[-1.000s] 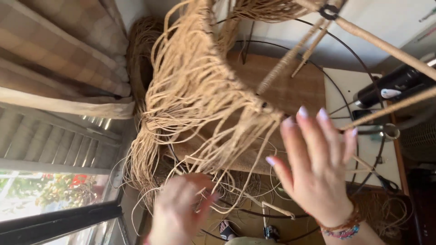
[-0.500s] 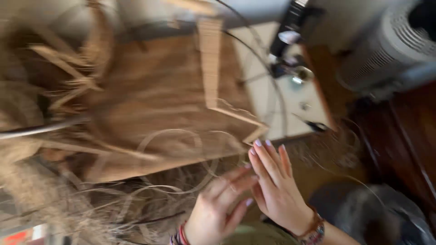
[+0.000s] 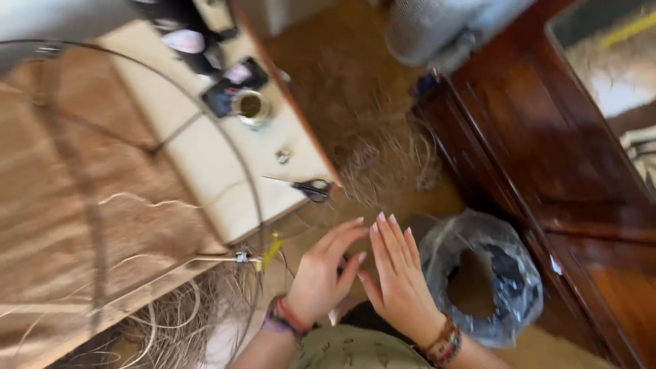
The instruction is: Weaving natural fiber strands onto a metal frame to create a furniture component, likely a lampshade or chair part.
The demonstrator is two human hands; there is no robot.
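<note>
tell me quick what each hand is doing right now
Left hand: open, fingers loosely curled, holding nothing.
Right hand: open, fingers straight, holding nothing.

Black-handled scissors (image 3: 313,188); cream board (image 3: 205,157); dark red-brown cabinet (image 3: 547,137); grey bag (image 3: 482,277).

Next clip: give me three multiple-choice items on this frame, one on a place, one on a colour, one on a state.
1. Where do the scissors lie?
A. on the pale board's edge
B. in the bin
C. in a hand

2. What colour is the cabinet at right?
A. white
B. reddish brown
C. green

3. How are the left hand and right hand?
A. fists
B. gripping scissors
C. open, holding nothing

Answers: 1 A, they rest by the board's corner; 2 B, polished dark wood; 3 C, fingers are spread.
</note>
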